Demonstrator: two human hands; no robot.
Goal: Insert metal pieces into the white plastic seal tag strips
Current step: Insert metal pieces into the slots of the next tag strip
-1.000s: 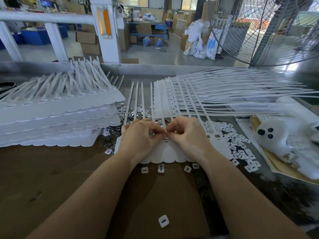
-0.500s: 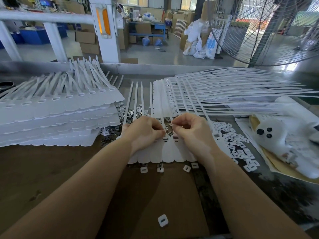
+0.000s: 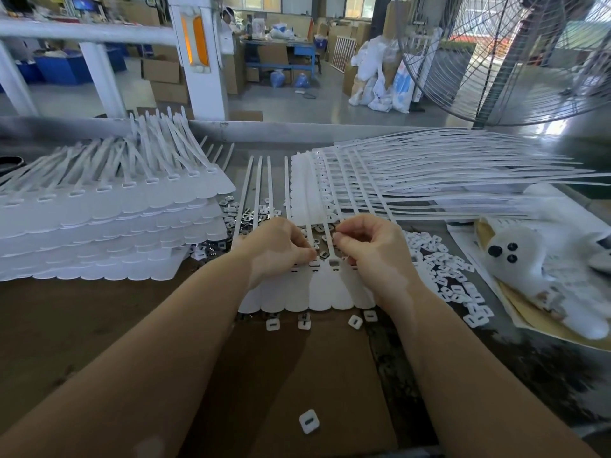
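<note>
Both hands at the sheet of seal tag strips, centre of frame

The left hand [image 3: 276, 249] and right hand [image 3: 368, 247] rest on the sheet of seal tag strips [image 3: 317, 285] lying flat on the worktop [image 3: 99, 325]; fingers of both are curled closed in a pinch at the slot row, the item pinched too small to tell. Loose metal pieces [image 3: 244, 219] lie just beyond the left hand. Stacked strips [image 3: 109, 219] fill the left of frame, white caps [image 3: 443, 269] lie at right
</note>
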